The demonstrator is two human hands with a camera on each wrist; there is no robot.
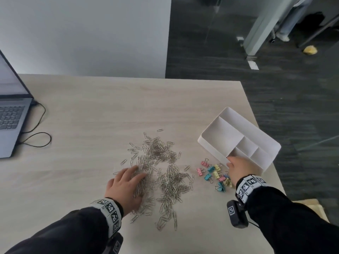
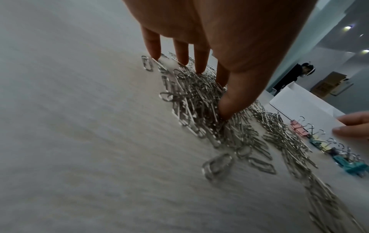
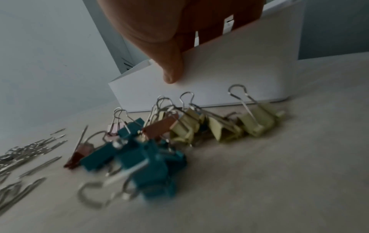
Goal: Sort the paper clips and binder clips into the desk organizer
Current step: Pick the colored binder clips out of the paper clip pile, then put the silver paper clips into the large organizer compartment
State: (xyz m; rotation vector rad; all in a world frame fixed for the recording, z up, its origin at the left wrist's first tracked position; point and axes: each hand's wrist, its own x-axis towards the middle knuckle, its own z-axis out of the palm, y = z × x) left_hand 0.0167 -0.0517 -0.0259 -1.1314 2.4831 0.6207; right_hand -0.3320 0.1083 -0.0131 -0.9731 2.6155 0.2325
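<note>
A spread pile of silver paper clips (image 1: 165,162) lies in the middle of the table. My left hand (image 1: 139,172) rests on the pile's left part; the left wrist view shows straight fingers (image 2: 199,69) and the thumb touching the clips (image 2: 191,100). Several pink, teal and yellow binder clips (image 1: 214,174) lie in a cluster right of the pile, just in front of the white desk organizer (image 1: 211,150). My right hand (image 1: 232,162) grips the organizer's near wall (image 3: 239,71), thumb (image 3: 171,75) outside and fingers inside. Its compartments look empty.
An open laptop (image 1: 11,121) sits at the table's left edge with a black cable (image 1: 36,136) looping beside it. The organizer stands close to the table's right edge (image 1: 256,116). A cardboard box (image 1: 311,204) shows below the right corner.
</note>
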